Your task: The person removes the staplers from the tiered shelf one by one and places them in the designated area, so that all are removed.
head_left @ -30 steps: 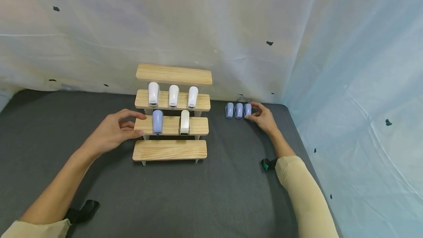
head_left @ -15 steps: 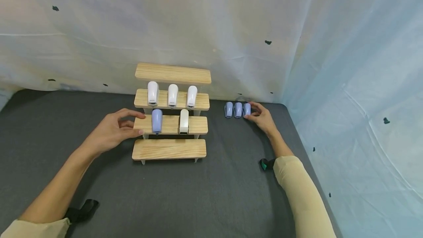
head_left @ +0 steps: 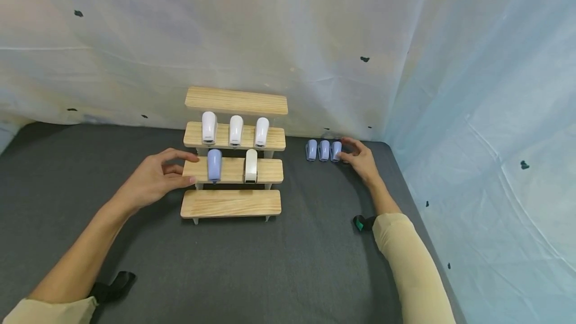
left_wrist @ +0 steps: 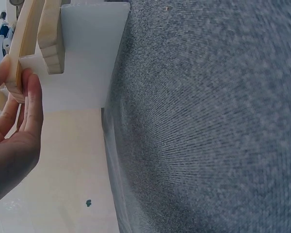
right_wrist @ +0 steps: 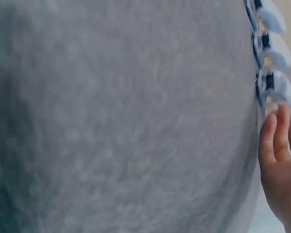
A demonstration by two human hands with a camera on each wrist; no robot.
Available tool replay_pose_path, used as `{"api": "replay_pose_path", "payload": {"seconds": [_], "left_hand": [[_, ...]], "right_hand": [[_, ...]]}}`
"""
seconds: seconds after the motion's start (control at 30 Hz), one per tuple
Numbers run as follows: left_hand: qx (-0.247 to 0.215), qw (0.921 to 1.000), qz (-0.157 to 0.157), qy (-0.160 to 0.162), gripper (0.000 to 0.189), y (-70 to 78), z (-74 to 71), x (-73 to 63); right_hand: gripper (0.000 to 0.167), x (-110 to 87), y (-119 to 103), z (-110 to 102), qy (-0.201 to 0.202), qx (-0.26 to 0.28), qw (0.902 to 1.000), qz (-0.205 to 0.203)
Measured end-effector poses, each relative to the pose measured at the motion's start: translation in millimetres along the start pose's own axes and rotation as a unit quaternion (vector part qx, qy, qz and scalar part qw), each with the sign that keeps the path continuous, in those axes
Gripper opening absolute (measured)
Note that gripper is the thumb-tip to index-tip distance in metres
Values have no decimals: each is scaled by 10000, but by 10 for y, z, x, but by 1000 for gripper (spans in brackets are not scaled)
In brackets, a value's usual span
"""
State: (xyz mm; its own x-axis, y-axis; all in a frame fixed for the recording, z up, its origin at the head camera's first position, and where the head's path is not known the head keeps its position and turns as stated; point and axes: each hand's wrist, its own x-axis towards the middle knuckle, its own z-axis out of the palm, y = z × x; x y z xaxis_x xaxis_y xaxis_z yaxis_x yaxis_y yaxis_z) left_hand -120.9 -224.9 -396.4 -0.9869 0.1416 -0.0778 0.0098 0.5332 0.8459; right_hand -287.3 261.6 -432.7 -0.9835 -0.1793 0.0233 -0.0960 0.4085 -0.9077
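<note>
My left hand [head_left: 150,181] holds the left end of the second-lowest board [head_left: 231,170] of a wooden tiered shelf, thumb on one face and fingers on the other in the left wrist view. A blue stapler [head_left: 214,165] and a cream stapler [head_left: 251,166] stand on that board. Near the back edge of the table, my right hand [head_left: 361,160] is at the right side of the rightmost small blue stapler [head_left: 335,151]. Its fingers [right_wrist: 281,131] are extended near that stapler's end. Two matching staplers, a middle one [head_left: 324,150] and a left one [head_left: 311,150], stand alongside in a row.
Three white staplers [head_left: 236,130] line the board above. The top board [head_left: 236,100] and lowest board [head_left: 231,204] carry nothing. Pale sheeting [head_left: 315,39] hangs right behind the shelf and along the right side. Dark cloth [head_left: 252,264] covers the table.
My right hand's fingers have loosened from around the rightmost blue stapler and shifted slightly right of it. The left hand keeps its place on the board.
</note>
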Motion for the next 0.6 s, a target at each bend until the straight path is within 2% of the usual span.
{"api": "replay_pose_path", "payload": {"seconds": [0.17,0.3,0.47,0.6], "left_hand": [[-28,10000,9,-13,49,-5,-6,-4],[-25,10000,14,-13,49,-8,-9,-6],[-41,10000,20,-12,49,-14,1,0],[-54,10000,48,-11,49,-16,9,4]], "right_hand": [[54,3,-106,19,255,139,9979,-583],[50,2,-205,40,236,323,9936,-1057],[50,-32,-312,66,120,625,9912,-1163],[48,-44,-337,69,-133,600,9903,-1249]]}}
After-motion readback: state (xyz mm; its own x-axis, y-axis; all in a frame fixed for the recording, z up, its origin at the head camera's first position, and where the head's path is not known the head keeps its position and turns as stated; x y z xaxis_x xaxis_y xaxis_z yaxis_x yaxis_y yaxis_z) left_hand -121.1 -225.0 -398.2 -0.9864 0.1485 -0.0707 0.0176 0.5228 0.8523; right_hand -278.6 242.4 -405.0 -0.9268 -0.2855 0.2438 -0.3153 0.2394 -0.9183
